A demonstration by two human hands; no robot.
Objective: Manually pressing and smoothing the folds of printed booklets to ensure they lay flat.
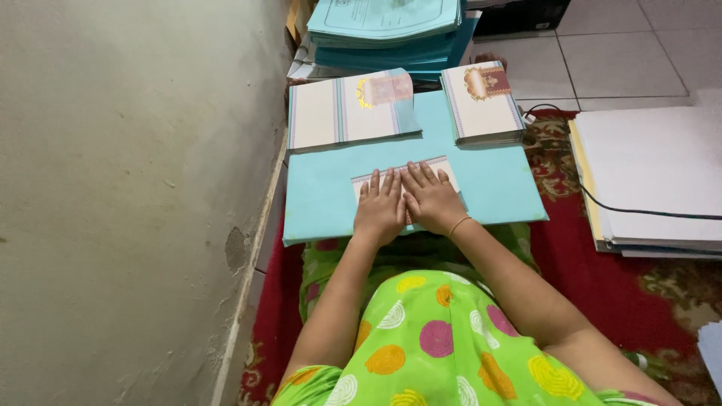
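Observation:
My left hand (380, 208) and my right hand (430, 198) lie flat side by side, fingers together, pressing on a folded white card (441, 167) with a patterned border. The card rests on a large light-blue sheet (323, 195) spread before my lap. Beyond it on the left lies a pile of unfolded white cards (338, 113) with a gold emblem. On the right stands a stack of folded cards (481, 101) with a brown and gold emblem. A thin gold bangle circles my right wrist.
A pale wall (128, 188) runs close along the left. Teal paper stacks (387, 34) are piled at the back. A thick pile of white sheets (654, 177) with a black cable (647, 212) over it lies on the red carpet (594, 286) at the right.

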